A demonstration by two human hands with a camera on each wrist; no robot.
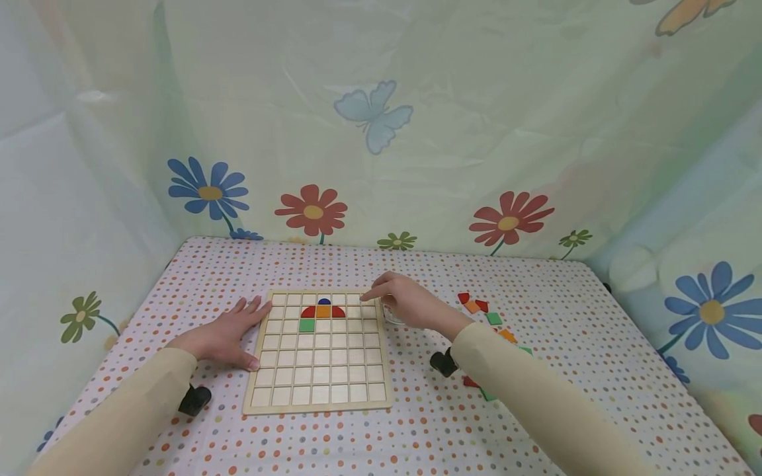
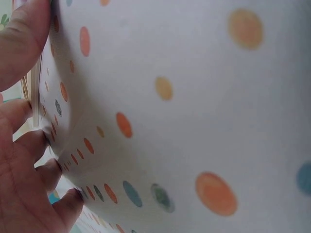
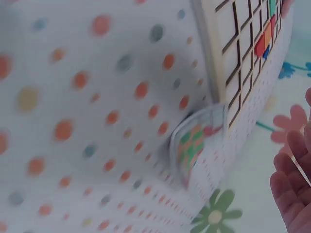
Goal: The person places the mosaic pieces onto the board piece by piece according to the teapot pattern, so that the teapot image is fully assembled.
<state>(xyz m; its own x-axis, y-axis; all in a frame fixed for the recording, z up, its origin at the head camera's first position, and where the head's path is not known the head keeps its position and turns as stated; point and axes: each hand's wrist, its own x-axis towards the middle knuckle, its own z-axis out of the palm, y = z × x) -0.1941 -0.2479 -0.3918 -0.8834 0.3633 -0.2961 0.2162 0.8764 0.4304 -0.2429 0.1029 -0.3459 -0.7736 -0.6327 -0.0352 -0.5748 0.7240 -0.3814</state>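
Observation:
A pale wooden grid board (image 1: 321, 377) lies on the dotted cloth. Near its far side sit a blue half-round piece (image 1: 324, 301), an orange square (image 1: 323, 311), red rounded pieces (image 1: 338, 312) on both sides of that square, and a green square (image 1: 306, 325). My left hand (image 1: 223, 336) rests at the board's left edge, fingers spread and thumb on the rim. My right hand (image 1: 407, 301) is above the board's far right corner, index finger pointing left, nothing visible in it. Below it, a clear curved item (image 3: 199, 143) with a checked print stands against the board's edge.
Loose red, orange and green pieces (image 1: 494, 318) lie to the right of the board, some partly hidden by my right sleeve (image 1: 518, 377). A flower-printed curtain (image 1: 405, 172) rises behind the table.

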